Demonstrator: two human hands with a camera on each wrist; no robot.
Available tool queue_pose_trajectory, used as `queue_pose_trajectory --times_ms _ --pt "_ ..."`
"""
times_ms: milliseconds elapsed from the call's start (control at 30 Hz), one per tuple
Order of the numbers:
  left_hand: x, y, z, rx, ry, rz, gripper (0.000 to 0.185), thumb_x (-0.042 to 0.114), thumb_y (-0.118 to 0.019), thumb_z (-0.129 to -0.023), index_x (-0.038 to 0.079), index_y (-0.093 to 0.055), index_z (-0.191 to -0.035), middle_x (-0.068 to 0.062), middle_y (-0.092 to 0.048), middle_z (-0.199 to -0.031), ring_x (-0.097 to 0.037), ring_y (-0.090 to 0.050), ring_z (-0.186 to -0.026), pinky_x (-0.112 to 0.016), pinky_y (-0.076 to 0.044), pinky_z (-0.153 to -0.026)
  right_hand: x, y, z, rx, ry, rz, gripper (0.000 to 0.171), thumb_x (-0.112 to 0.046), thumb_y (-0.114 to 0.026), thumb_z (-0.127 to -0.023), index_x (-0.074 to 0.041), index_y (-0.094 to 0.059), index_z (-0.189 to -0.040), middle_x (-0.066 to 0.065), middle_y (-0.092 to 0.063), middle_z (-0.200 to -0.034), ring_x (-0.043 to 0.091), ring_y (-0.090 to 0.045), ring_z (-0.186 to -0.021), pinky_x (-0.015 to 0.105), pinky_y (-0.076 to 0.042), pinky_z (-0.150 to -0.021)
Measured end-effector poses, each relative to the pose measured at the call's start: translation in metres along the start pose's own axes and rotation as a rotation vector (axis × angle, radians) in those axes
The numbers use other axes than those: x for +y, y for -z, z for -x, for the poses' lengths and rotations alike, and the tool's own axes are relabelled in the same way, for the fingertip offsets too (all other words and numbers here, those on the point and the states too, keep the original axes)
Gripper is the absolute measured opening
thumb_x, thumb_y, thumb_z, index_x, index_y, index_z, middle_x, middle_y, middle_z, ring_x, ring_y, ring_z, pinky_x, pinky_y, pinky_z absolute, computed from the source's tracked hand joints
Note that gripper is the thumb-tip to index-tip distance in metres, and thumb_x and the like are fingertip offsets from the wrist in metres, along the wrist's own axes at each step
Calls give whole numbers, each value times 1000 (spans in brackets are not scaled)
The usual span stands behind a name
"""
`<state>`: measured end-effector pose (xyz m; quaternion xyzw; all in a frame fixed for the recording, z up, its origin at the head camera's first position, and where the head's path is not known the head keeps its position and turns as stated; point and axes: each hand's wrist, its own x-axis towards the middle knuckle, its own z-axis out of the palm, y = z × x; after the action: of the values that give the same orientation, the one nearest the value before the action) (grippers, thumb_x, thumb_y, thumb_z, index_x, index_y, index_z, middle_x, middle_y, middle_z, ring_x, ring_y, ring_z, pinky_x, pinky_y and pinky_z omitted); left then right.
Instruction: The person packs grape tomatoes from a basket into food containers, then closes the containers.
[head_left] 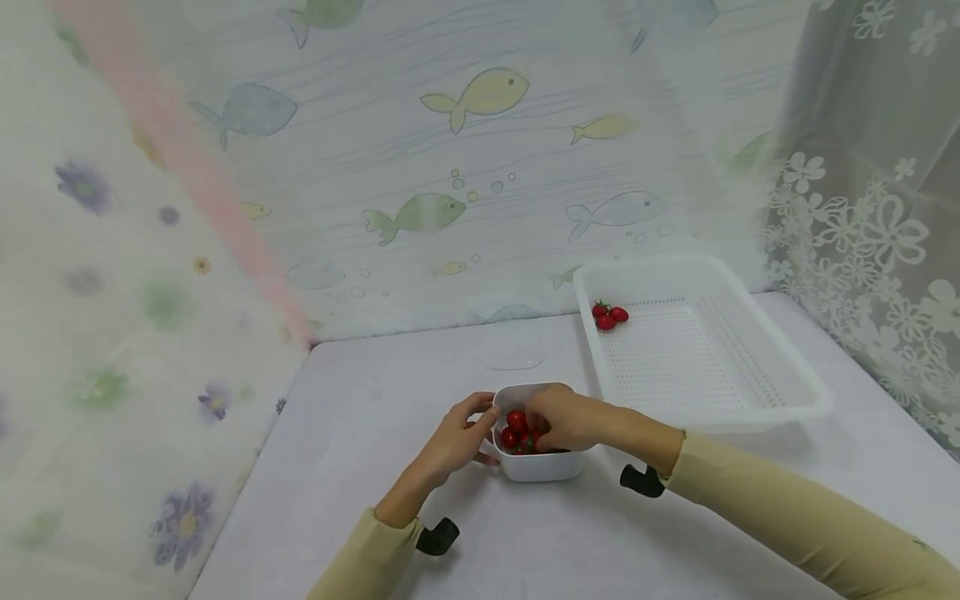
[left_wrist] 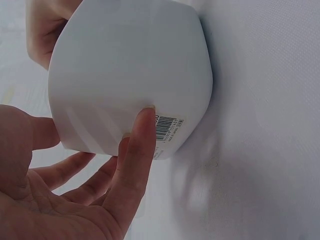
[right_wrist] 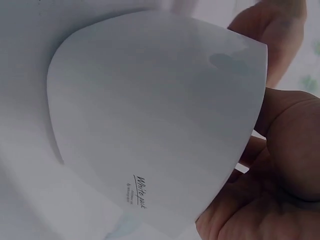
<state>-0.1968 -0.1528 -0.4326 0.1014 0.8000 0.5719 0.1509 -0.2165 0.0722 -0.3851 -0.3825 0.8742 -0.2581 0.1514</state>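
A white plastic container (head_left: pixel 542 468) stands on the table with several red cherry tomatoes (head_left: pixel 516 419) inside. My left hand (head_left: pixel 452 439) rests against its left side, thumb near the rim. In the left wrist view the left hand's fingers (left_wrist: pixel 135 160) are spread and fairly straight, touching the outer wall beside a barcode label (left_wrist: pixel 167 128). My right hand (head_left: pixel 567 417) reaches over the rim into the container, bent down among the tomatoes. Its fingertips are hidden, so any tomato between them cannot be made out. In the right wrist view the container wall (right_wrist: pixel 150 110) hides them too.
A large white perforated basket (head_left: pixel 780 367) stands at the back right, with a few tomatoes (head_left: pixel 607 317) in its far left corner. Behind the container lies a clear, lid-like piece (head_left: pixel 515 360). Fish-patterned and flowered curtains (head_left: pixel 450 275) border the white table (head_left: pixel 360 400).
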Motion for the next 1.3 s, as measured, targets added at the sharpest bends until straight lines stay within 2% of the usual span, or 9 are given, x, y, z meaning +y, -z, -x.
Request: queue_pose_trajectory --times_ms 67,167,300,433,667,833,1033,1133,1300 --pt "-1 0 0 3 -1 1 41 26 -51 -109 8 -50 -146 -20 -51 -143 -28 -62 -92 -39 -65 -68 0 0 0 -4 -3 2 10 -2 -78 -87 -7 -71 -92 -7 -65 -74 12 -57 -80 26 -54 -69" --pt "-2 0 0 6 -3 6 40 25 -51 -109 8 -50 -146 -20 -51 -143 -29 -62 -92 -40 -65 -68 2 2 1 -6 17 -65 16 -1 -77 -88 -5 -71 -102 -4 -69 -77 11 -60 -79 25 -56 -69" --pt "-2 1 0 9 -10 9 40 24 -50 -109 7 -50 -146 -20 -51 -144 -27 -62 -91 -41 -65 -67 5 9 7 25 43 -120 17 0 -75 -89 -1 -70 -105 1 -71 -84 9 -62 -77 22 -57 -69" --pt "-2 1 1 9 -12 14 42 25 -50 -110 7 -49 -147 -21 -50 -145 -24 -63 -90 -43 -65 -67 5 24 16 73 27 -89 12 -4 -73 -91 -2 -72 -103 1 -70 -91 11 -63 -81 22 -58 -70" --pt "-3 1 1 12 -11 19 42 25 -50 -109 7 -49 -147 -21 -50 -144 -22 -62 -90 -43 -65 -66 11 52 31 122 20 -50 16 -10 -72 -92 -6 -72 -107 4 -71 -104 20 -66 -95 33 -61 -82" --pt "-5 2 -1 10 -7 21 41 26 -52 -109 7 -50 -145 -20 -51 -142 -22 -63 -88 -42 -65 -67 21 73 41 145 -12 -44 19 -11 -74 -92 -5 -72 -110 3 -70 -106 21 -66 -97 36 -62 -85" --pt "-5 1 -2 11 5 11 40 28 -51 -109 10 -52 -145 -18 -51 -143 -22 -63 -87 -40 -65 -66 44 99 50 170 -69 -59 23 -10 -74 -93 -3 -70 -114 9 -70 -113 25 -67 -103 38 -61 -89" --pt "-4 1 -2 13 8 14 39 27 -51 -109 11 -52 -144 -18 -51 -143 -22 -62 -87 -41 -65 -66 55 111 53 167 -105 -101 28 -14 -74 -94 -3 -69 -119 12 -68 -118 24 -66 -106 40 -59 -91" --pt "-4 0 -2 12 7 12 38 26 -50 -109 10 -52 -144 -18 -51 -143 -22 -62 -87 -40 -65 -66 71 126 57 158 -151 -180 30 -21 -73 -96 -5 -69 -121 8 -68 -120 25 -64 -113 42 -56 -93"
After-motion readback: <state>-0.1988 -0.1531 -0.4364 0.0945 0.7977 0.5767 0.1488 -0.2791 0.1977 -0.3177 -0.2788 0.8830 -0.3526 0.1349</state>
